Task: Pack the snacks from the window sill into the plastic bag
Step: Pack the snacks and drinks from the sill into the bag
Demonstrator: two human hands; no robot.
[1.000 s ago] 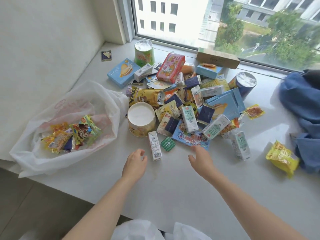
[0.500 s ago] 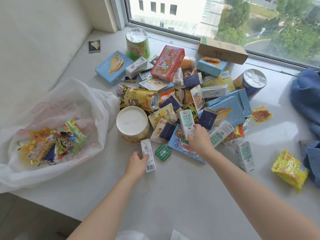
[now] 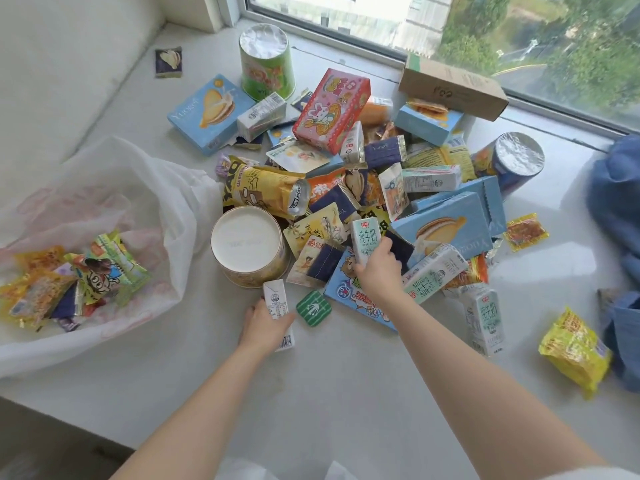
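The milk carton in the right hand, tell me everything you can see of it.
The milk carton is a small white paper-like box with a red logo at the top and green Chinese characters over pale green print. It stands nearly upright, tilted slightly, at the near edge of the snack pile. The right hand holds its lower part, thumb on the right edge, hiding the base. Whether it has lifted clear of the packets beneath cannot be told.

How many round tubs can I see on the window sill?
3: a green tub near the window, a white-topped tub beside the plastic bag, and a blue tub at the right of the pile. Others may be hidden under it.
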